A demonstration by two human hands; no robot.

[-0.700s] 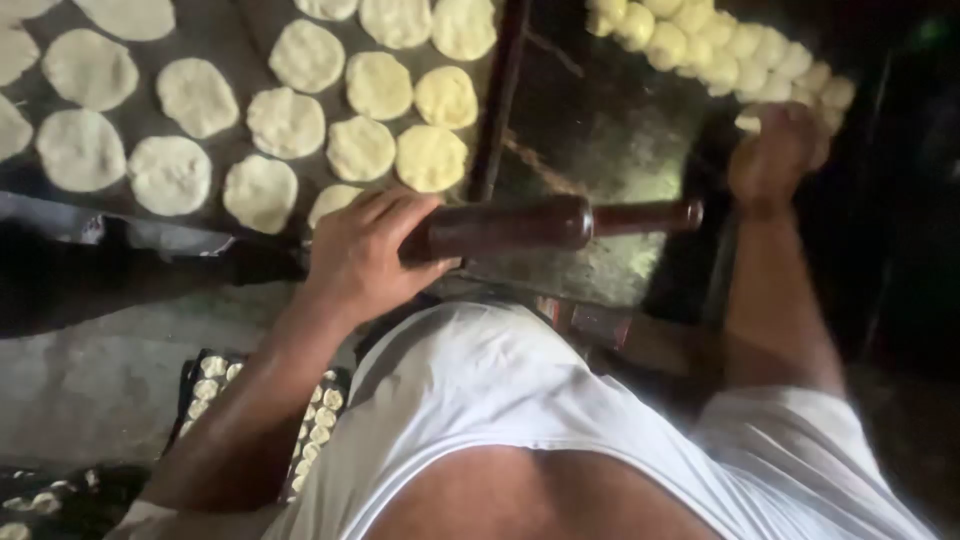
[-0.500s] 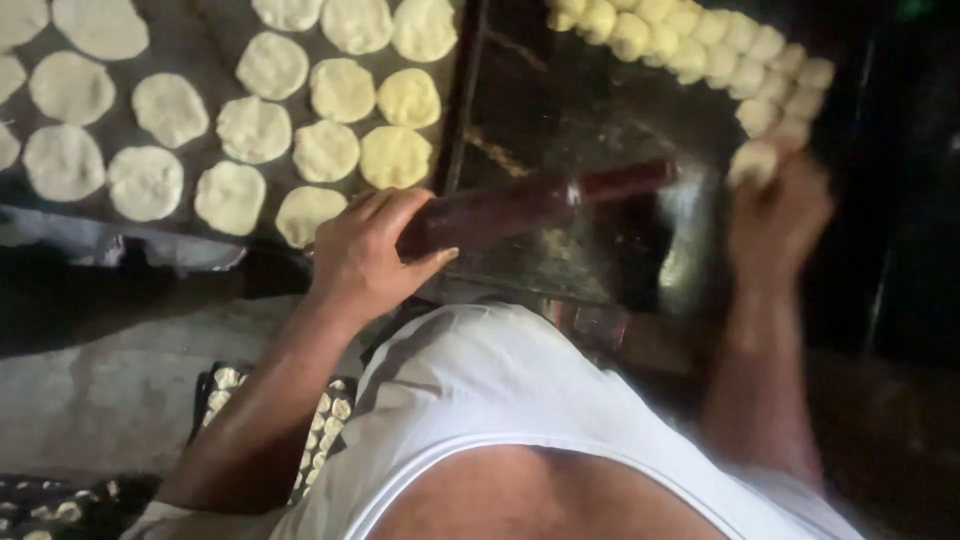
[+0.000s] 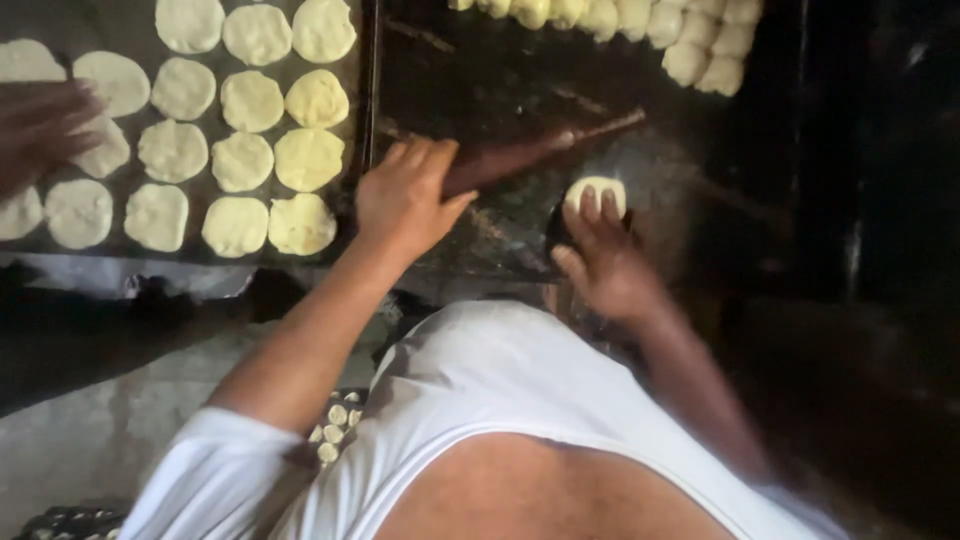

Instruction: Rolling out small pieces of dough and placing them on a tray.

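Observation:
My left hand (image 3: 408, 195) grips the near end of a dark wooden rolling pin (image 3: 545, 150) that slants up to the right across a dark work board (image 3: 480, 90). My right hand (image 3: 600, 255) rests its fingers on a small pale dough ball (image 3: 597, 192) on the board just below the pin. A heap of dough balls (image 3: 640, 25) lies along the board's far right edge. To the left, flattened dough rounds (image 3: 245, 125) lie in rows on a dark tray (image 3: 368, 60).
Another person's hand (image 3: 40, 125), blurred, reaches over the dough rounds at the far left. The tray's front edge (image 3: 150, 258) borders a grey floor (image 3: 90, 400). My white shirt (image 3: 500, 400) fills the lower middle. The right side is dark.
My right hand came back from the dough heap at the far right with one dough ball and set it on the board near me. Another hand appeared at the left.

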